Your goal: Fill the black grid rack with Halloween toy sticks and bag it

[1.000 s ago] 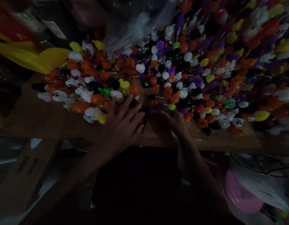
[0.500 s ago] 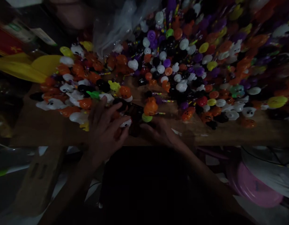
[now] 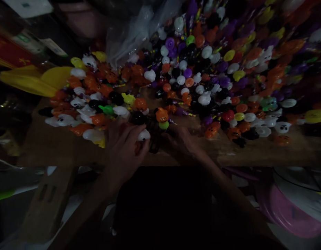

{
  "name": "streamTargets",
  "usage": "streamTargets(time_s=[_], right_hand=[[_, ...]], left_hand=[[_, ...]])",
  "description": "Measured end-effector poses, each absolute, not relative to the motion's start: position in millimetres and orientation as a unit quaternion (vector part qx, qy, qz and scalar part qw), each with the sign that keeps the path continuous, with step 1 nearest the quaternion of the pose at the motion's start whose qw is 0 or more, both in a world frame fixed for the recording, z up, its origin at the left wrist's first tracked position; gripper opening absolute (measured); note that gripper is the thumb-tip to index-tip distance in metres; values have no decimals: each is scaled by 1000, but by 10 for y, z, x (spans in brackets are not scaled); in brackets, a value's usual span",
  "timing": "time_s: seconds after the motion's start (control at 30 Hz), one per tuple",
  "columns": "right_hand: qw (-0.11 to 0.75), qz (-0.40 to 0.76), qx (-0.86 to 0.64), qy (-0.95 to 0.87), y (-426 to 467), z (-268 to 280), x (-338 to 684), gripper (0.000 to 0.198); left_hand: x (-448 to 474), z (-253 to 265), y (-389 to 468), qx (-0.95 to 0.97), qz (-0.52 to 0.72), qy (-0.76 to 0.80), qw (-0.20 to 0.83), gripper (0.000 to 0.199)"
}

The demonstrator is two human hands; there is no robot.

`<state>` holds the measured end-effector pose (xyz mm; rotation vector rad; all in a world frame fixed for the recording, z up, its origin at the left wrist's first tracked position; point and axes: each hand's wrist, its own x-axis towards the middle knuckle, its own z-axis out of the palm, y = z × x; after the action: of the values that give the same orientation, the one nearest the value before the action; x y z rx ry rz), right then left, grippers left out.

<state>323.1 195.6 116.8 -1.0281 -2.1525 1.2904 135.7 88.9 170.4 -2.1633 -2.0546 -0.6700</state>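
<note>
My left hand [image 3: 124,147] is closed around a small white plastic toy head [image 3: 144,135] with dark eyes, held between thumb and fingers. An orange piece shows beneath that head, partly covered by the thumb. Across from it, my right hand [image 3: 183,140] has its fingers curled inward, and deep shadow hides what they grip. Between both hands lies a dark, grid-like rack [image 3: 154,144], hard to make out. An orange pumpkin-face toy [image 3: 161,115] with a light green ball [image 3: 163,125] stands just beyond the right fingertips. A glossy black toy head [image 3: 138,118] sits beyond the left fingers.
Heaps of orange, white, purple and black toy pieces [image 3: 181,80] cover the wooden table [image 3: 79,152]. A clear plastic bag [image 3: 134,33] lies behind them, with a yellow object [image 3: 32,81] at left. Below the table edge, a pink plastic item [image 3: 293,211] shows at right.
The whole view has shifted slightly right and down. The pumpkin-face toy has moved left, closer to the black toy head. My left hand still holds the white toy head.
</note>
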Motion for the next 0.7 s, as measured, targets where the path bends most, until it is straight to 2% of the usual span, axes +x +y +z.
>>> streamTargets(time_s=[0.13, 0.37, 0.5, 0.6, 0.7], right_hand=[[247, 459, -373, -768, 1967, 1132, 3222, 11], [302, 500, -373, -721, 1911, 1113, 2990, 16], [276, 495, -389, -726, 1939, 1055, 2848, 18], [243, 442, -397, -767, 1971, 1005, 2812, 18], [253, 401, -393, -788, 1972, 945, 2808, 18]], left_hand=[[1289, 1757, 892, -726, -202, -657, 10, 33], [1305, 1777, 896, -723, -201, -660, 25, 36], [1313, 1739, 858, -716, -228, -659, 27, 44], [1318, 1716, 837, -713, -245, -656, 32, 48], [1337, 1717, 838, -706, -249, -663, 33, 48]])
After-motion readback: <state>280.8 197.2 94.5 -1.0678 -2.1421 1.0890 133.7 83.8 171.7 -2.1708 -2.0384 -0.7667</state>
